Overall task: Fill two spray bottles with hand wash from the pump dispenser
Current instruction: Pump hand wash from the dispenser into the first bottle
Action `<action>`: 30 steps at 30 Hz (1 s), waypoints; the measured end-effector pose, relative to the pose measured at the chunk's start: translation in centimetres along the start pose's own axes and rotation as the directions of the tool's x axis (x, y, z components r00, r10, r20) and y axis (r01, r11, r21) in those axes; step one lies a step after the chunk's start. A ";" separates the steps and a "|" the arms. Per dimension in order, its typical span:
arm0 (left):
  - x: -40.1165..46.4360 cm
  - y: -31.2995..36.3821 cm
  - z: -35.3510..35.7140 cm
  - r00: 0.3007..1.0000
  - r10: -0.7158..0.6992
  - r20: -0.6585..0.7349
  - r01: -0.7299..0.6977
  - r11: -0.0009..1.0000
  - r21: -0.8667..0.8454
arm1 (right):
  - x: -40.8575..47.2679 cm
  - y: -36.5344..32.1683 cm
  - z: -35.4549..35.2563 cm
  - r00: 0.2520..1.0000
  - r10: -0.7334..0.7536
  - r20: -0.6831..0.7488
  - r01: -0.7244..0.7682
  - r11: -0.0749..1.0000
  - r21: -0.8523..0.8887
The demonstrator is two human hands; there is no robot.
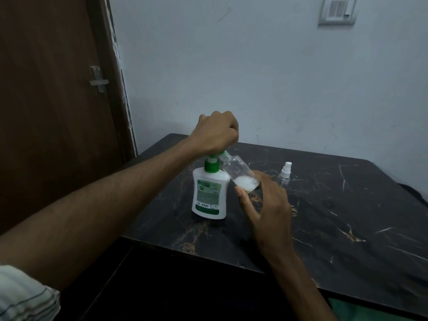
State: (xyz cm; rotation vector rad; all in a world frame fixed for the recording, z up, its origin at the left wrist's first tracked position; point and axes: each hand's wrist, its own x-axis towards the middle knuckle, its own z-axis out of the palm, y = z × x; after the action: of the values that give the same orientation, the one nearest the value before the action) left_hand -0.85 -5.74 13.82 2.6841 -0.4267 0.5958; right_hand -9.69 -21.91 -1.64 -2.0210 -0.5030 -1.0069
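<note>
A white pump dispenser (209, 193) with a green collar and pump stands on the dark marble table (335, 223). My left hand (216, 133) is closed over the pump head from above. My right hand (266, 205) holds a small clear spray bottle (240, 173) by its base, tilted, with its open mouth up against the pump's nozzle. White foamy hand wash sits in the bottle's lower end. A second clear spray bottle (285, 173) with its white spray cap on stands upright on the table, to the right of my right hand.
A brown door (58, 100) with a metal latch stands to the left of the table. A pale wall with a switch plate (338, 10) is behind. The table's near edge runs diagonally under my arms.
</note>
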 end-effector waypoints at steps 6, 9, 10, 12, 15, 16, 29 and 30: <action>-0.5 0.1 -0.4 1.000 0.021 -0.016 -0.022 0.999 -0.049 | -0.1 -0.2 0.0 1.000 0.009 -0.003 -0.009 1.000 0.019; -0.2 0.2 -0.8 1.000 0.013 0.005 -0.012 0.999 -0.049 | -0.1 -0.3 -0.1 1.000 0.010 -0.010 -0.010 1.000 0.022; -0.2 0.2 -0.8 1.000 0.013 0.022 -0.012 0.999 -0.053 | 0.0 -0.3 -0.1 1.000 0.009 -0.013 -0.008 1.000 0.019; -0.3 0.2 -0.4 0.998 0.020 0.058 -0.016 0.998 -0.062 | 0.0 -0.3 0.0 1.000 0.012 -0.008 -0.012 1.000 0.009; -0.5 -0.1 0.0 0.996 0.024 0.081 -0.018 0.997 -0.069 | -0.3 0.1 0.0 0.999 0.030 0.016 -0.030 1.000 -0.006; -0.5 -0.1 -0.1 0.996 0.028 0.079 -0.023 0.998 -0.058 | -0.3 0.1 0.1 0.999 0.038 0.021 -0.038 0.999 -0.014; -0.4 0.0 -0.2 0.995 0.055 0.079 -0.051 0.997 -0.049 | -0.4 0.1 0.0 0.997 0.067 0.046 -0.065 0.996 -0.057; -0.4 0.0 -0.3 0.996 0.058 0.073 -0.055 0.997 -0.046 | -0.4 0.1 0.0 0.997 0.066 0.046 -0.064 0.996 -0.055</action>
State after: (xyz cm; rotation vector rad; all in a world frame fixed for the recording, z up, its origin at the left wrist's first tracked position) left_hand -1.32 -5.55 13.95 2.6660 -0.5318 0.4971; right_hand -9.87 -22.01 -2.00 -2.0997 -0.4363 -0.9440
